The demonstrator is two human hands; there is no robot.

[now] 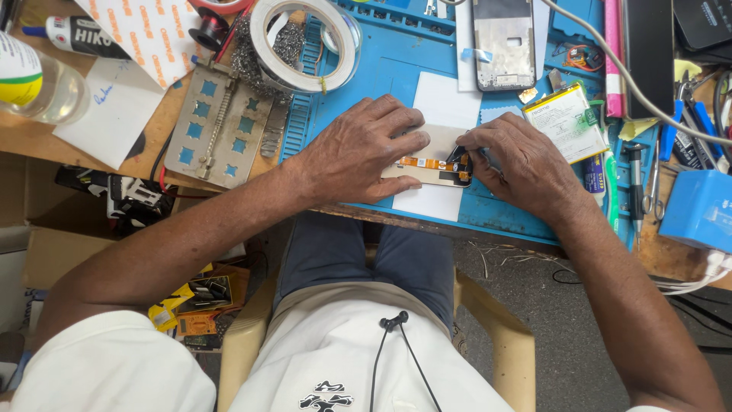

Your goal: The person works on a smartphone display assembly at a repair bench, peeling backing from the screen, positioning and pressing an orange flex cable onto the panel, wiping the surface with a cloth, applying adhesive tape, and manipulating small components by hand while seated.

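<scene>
White short sleeves, dark trousers, perhaps jeans.

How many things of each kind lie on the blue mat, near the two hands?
Tape roll: 1
Phone frame: 1
Phone battery: 1
White sheet: 1
Phone part with orange flex cable, under the left hand and right hand: 1
Total: 5
</scene>
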